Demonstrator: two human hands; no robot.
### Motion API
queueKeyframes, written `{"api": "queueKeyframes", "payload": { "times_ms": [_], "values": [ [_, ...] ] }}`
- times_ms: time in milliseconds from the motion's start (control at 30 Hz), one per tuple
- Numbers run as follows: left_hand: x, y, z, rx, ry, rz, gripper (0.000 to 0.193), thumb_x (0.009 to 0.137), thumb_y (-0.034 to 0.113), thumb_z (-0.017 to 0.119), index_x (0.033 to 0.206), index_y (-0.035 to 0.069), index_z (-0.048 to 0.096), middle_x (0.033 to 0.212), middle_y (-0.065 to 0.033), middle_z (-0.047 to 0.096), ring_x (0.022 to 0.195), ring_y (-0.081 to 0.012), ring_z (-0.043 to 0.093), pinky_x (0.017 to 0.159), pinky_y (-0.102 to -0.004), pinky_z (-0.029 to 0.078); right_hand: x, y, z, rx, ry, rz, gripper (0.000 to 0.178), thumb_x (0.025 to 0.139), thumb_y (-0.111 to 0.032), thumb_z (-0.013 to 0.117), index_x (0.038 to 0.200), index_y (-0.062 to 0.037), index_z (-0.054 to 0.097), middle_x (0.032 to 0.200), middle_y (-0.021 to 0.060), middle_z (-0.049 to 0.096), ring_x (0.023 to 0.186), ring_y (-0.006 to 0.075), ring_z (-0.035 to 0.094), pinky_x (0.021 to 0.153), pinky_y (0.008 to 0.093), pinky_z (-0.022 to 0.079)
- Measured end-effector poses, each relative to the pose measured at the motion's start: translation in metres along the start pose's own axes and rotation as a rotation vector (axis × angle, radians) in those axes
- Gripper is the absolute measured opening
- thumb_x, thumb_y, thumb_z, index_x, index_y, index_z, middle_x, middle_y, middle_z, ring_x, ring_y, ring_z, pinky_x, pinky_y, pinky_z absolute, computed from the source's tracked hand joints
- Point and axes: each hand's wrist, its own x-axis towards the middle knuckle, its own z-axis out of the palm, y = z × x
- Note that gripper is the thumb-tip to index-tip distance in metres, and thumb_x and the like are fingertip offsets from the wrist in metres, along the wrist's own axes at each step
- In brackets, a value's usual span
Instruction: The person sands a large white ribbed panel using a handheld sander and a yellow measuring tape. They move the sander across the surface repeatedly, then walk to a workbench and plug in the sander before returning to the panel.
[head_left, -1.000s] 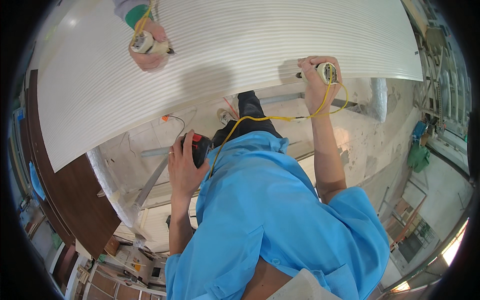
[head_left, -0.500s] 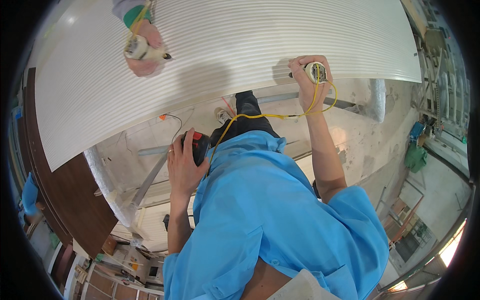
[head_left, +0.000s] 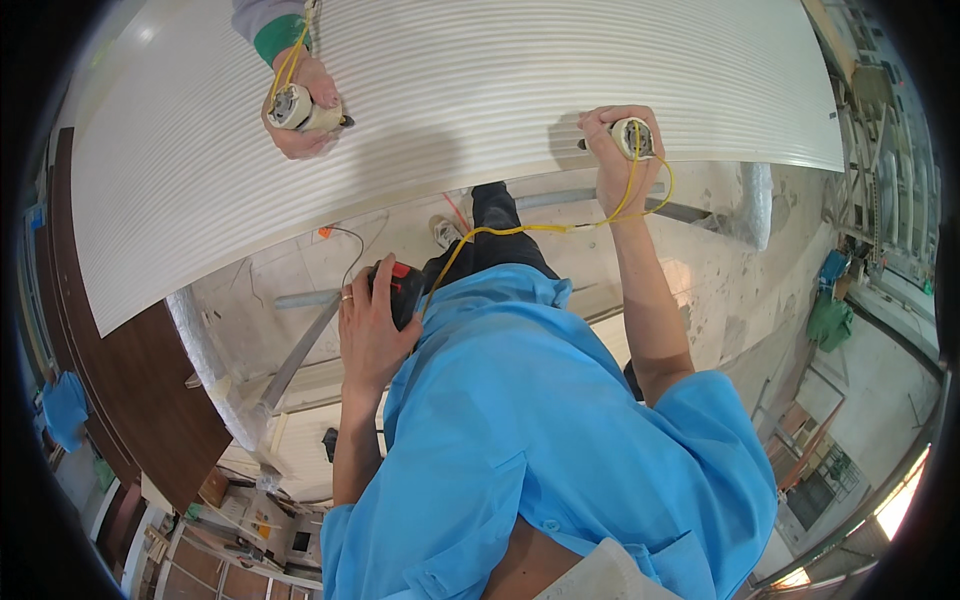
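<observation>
Near the front edge of a large white ribbed panel, my right hand is wrapped round a small cream-coloured corded power tool. Its black tip points left over the panel. From this tool a yellow cord loops down and runs across to my waist. Low at my left side, my left hand grips a black-and-red block that looks like a battery pack; the palm side is hidden. Across the panel, another person's hand holds a similar cream tool with yellow cords.
Dark brown boards lie to the left. Foil-like wrapped supports show under the panel, with metal bars near the floor. A green cloth hangs by racks at the right. A blue-clad figure is at far left.
The other person's hand and tool have shifted slightly right and toward me, and look sharper now. Both of my hands keep nearly the same places and grips.
</observation>
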Motion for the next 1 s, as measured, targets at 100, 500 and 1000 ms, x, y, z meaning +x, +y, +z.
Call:
{"api": "queueKeyframes", "payload": {
  "times_ms": [100,500,1000],
  "values": [
    [0.001,0.000,0.000,-0.001,0.005,0.005,0.091,0.075,0.018,0.080,0.158,0.013,0.044,0.140,-0.0227,0.052,0.127,-0.0445,0.054,0.107,-0.0547,0.046,0.001,-0.001,0.000,0.039,0.011,-0.003,0.020,0.088,0.009,0.072,0.100,-0.0023,0.060,0.092,0.0140,0.073,0.092,0.0243,0.074,0.088,0.0380,0.060],
    [0.001,0.001,0.002,0.006,0.014,-0.013,0.091,0.074,0.018,0.080,0.158,0.013,0.044,0.140,-0.0218,0.053,0.127,-0.0442,0.055,0.106,-0.0537,0.046,0.009,-0.004,0.006,-0.059,0.026,-0.026,0.018,0.089,0.006,0.071,0.101,-0.0024,0.059,0.093,0.0145,0.073,0.091,0.0241,0.074,0.089,0.0382,0.061],
    [0.001,-0.002,0.005,-0.009,0.009,-0.015,0.092,0.074,0.020,0.081,0.158,0.016,0.043,0.140,-0.0216,0.052,0.125,-0.0449,0.056,0.106,-0.0548,0.045,0.019,-0.005,0.007,0.115,0.068,-0.039,0.020,0.087,0.002,0.076,0.100,-0.0022,0.062,0.091,0.0107,0.074,0.085,0.0160,0.071,0.078,0.0293,0.058]
  ]
}}
